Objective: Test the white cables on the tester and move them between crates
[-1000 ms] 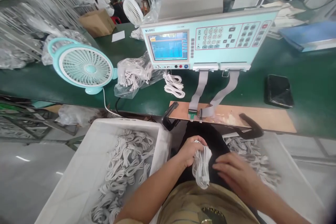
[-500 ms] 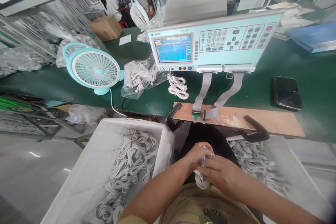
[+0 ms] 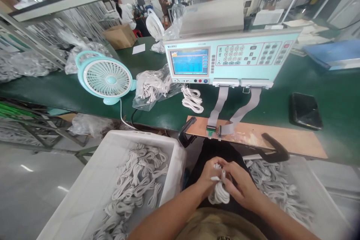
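Head view of a seated person at a cable-test station. Both hands meet over the lap on one coiled white cable bundle [image 3: 219,193]. The left hand [image 3: 209,174] is curled around the bundle's left side; the right hand [image 3: 239,183] closes on its upper end, fingertips pinching a white connector plug [image 3: 223,175] that stands just clear of the coil.

Change from a second ago: the right hand then lay flat and spread beside the bundle, which hung loosely from the left hand alone; half a second ago it had come across onto the coil. Now both hands grip it, and a connector end is singled out, which suggests that the cable's end is being freed from the coil.

Surroundings: a white plastic bin of coiled cables [image 3: 92,191] at the left knee, a second bin of cables [image 3: 317,195] at the right. On the green table [image 3: 332,82] stand a pale-blue tester with a lit screen [image 3: 225,58], its grey ribbon leads [image 3: 218,105] running to a wooden fixture board [image 3: 281,137], a turquoise desk fan [image 3: 106,78], a clear bag of cables [image 3: 152,88] and a black phone [image 3: 306,110].
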